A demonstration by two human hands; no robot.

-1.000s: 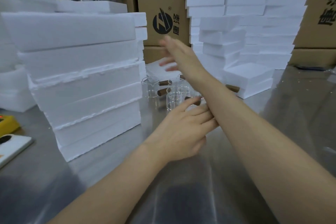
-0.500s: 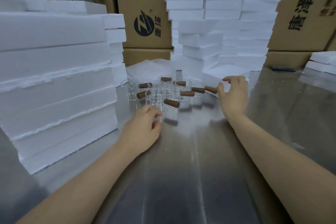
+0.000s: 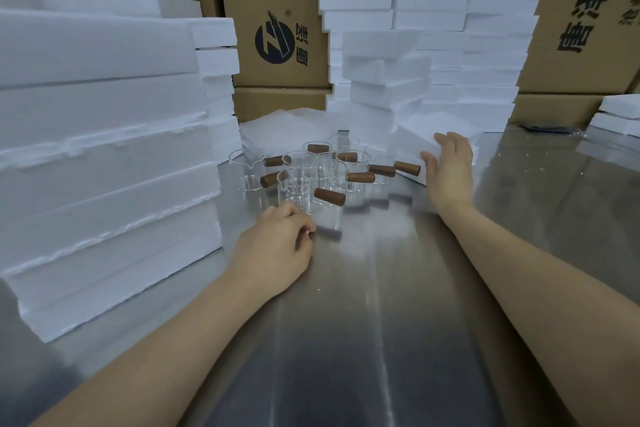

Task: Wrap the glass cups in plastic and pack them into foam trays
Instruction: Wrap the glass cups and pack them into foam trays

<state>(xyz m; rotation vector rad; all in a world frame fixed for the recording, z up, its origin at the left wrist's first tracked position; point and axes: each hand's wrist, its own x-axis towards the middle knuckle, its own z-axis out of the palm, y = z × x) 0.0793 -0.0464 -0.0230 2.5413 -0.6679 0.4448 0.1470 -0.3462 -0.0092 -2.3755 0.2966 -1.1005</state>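
Observation:
Several clear glass cups (image 3: 323, 173) with brown wooden handles stand clustered on the steel table (image 3: 381, 322), just beyond my hands. My left hand (image 3: 275, 251) rests on the table in front of the nearest cup, its fingers loosely curled and holding nothing. Right of the cups, my right hand (image 3: 449, 173) lies against the corner of a low white foam tray (image 3: 414, 135). Its fingers are straight on the foam and its thumb is at the front edge. A pile of clear plastic sheets (image 3: 287, 128) lies behind the cups.
A tall stack of wide foam trays (image 3: 104, 156) stands at the left, close to my left forearm. More foam stacks (image 3: 433, 45) rise behind the cups, in front of cardboard boxes (image 3: 277, 45). A few foam pieces (image 3: 620, 114) lie at the far right.
My right hand came back from reaching across over the cups and moved right to the low foam tray, where its fingers flattened. My left hand stayed in front of the cups.

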